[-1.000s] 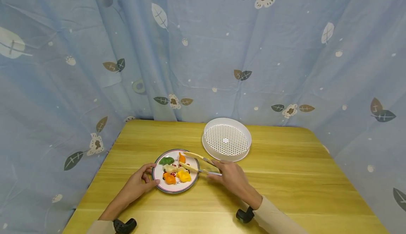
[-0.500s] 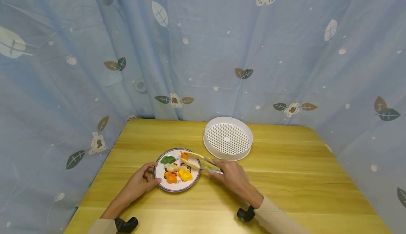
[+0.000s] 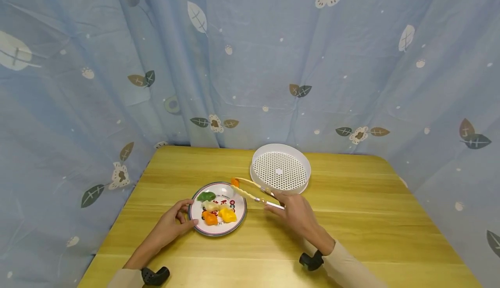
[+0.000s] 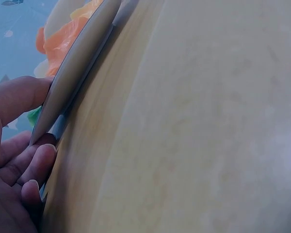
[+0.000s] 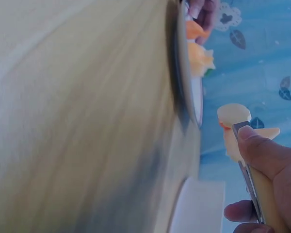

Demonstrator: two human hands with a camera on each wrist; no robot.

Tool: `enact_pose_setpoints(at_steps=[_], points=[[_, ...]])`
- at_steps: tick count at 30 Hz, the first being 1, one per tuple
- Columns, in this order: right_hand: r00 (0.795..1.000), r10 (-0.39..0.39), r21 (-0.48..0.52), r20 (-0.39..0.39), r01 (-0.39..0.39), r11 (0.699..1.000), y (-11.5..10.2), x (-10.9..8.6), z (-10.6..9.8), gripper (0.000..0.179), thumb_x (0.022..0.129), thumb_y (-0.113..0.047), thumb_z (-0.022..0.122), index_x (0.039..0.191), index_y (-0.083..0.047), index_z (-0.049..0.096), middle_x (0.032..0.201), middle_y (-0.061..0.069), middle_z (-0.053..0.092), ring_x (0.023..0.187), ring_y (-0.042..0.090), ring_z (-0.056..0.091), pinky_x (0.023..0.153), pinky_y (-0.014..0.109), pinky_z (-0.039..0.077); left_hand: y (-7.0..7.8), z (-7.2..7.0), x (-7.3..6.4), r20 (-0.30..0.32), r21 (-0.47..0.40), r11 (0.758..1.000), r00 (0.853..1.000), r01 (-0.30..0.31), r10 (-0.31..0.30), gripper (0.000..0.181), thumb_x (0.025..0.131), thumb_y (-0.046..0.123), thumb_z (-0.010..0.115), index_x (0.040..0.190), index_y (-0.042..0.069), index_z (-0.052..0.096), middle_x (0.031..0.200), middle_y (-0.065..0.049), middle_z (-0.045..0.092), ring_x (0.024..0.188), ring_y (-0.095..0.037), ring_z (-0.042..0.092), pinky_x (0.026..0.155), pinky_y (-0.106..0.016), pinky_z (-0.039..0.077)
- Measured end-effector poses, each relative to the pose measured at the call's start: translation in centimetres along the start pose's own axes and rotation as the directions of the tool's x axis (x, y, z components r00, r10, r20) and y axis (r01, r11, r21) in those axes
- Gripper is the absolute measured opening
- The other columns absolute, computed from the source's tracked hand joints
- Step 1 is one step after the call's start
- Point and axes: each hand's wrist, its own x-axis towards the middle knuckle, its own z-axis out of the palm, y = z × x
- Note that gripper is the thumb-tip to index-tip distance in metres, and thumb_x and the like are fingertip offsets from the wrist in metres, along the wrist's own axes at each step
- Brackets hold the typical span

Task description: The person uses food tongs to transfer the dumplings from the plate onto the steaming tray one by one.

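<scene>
My left hand (image 3: 169, 227) pinches the left rim of a white plate (image 3: 223, 191) with a dark blue edge, thumb on top and fingers beneath. On the plate lie a green dumpling (image 3: 206, 196), pale cream dumplings (image 3: 211, 206), a yellow dumpling (image 3: 227, 214) and an orange dumpling (image 3: 210, 218). In my right hand (image 3: 300, 216) are tongs (image 3: 269, 204) with pale tips and metal arms. Another orange dumpling (image 3: 235, 182) is caught between the tong tips, over the plate's far right rim. In the right wrist view the tong tip (image 5: 234, 115) partly covers it.
Behind and to the right of the plate stands a round white steamer tray (image 3: 279, 171) with a perforated bottom. Everything is on a wooden table (image 3: 351, 218). A blue patterned curtain (image 3: 250, 62) hangs along its back and sides.
The tongs have taken hold of the orange dumpling and carried it up and right, from the plate to over its far rim. My left hand keeps its place on the plate.
</scene>
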Motion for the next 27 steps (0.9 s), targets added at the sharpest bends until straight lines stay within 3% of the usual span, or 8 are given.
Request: enact_pose_setpoints(at_steps=[8, 19, 27], points=[[0.999, 0.027, -0.017, -0.036, -0.028, 0.999, 1.6, 0.3, -1.6, 0.053, 0.084, -0.047, 0.083, 0.125, -0.014, 0.076, 0.067, -0.014, 0.051, 0.058, 0.006, 0.041, 0.053, 0.025, 0.039, -0.1, 0.0, 0.0, -0.001, 0.007, 1.000, 1.000, -0.002, 0.002, 0.065, 0.088, 0.027, 0.085, 0.143, 0.012, 0.054, 0.116, -0.010, 0.055, 0.083, -0.021, 0.051, 0.070, -0.029, 0.043], [0.996, 0.045, -0.032, -0.082, -0.048, 0.998, 4.4, 0.6, -3.4, 0.053, 0.087, -0.043, 0.081, 0.127, -0.009, 0.074, 0.063, -0.011, 0.044, 0.053, 0.007, 0.035, 0.049, 0.025, 0.032, -0.1, 0.2, -0.1, -0.008, 0.002, 1.000, 1.000, 0.018, -0.018, 0.065, 0.087, 0.027, 0.086, 0.142, 0.013, 0.054, 0.116, -0.010, 0.056, 0.083, -0.021, 0.051, 0.071, -0.029, 0.043], [0.990, 0.116, -0.025, -0.075, -0.118, 0.993, 6.4, 1.0, -4.4, 0.056, 0.090, -0.045, 0.078, 0.131, -0.008, 0.071, 0.061, -0.008, 0.042, 0.054, 0.010, 0.037, 0.050, 0.028, 0.033, -0.1, 0.2, 0.0, -0.009, 0.000, 1.000, 1.000, 0.025, -0.025, 0.066, 0.087, 0.028, 0.086, 0.143, 0.015, 0.054, 0.117, -0.009, 0.056, 0.084, -0.021, 0.052, 0.071, -0.028, 0.043]])
